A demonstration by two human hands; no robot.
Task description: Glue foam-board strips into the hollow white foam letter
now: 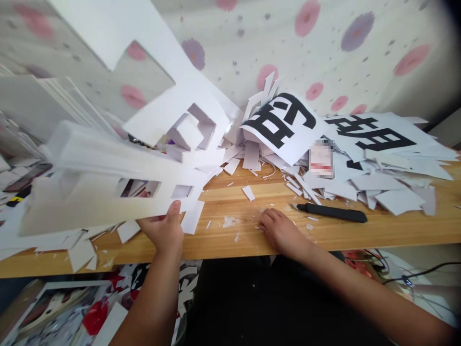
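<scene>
My left hand point(167, 226) grips the lower edge of a white foam board point(97, 202) with its thumb over the front. Rectangular openings are cut through the board, and its left part is blurred. A larger white cut-out panel point(154, 29) rises behind it; whether the two are joined I cannot tell. On the tabletop, my right hand point(281, 230) rests with its fingers curled, and its fingertips are partly hidden. A black craft knife point(331, 212) lies to the right of that hand, apart from it.
White offcuts point(399, 199) pile up on the wooden table point(230, 240). Sheets with large black printed characters point(385, 134) lie on top at the right. A flowered curtain point(324, 57) hangs behind. Below the table's front edge are cables point(406, 278) and a red scrap point(95, 317).
</scene>
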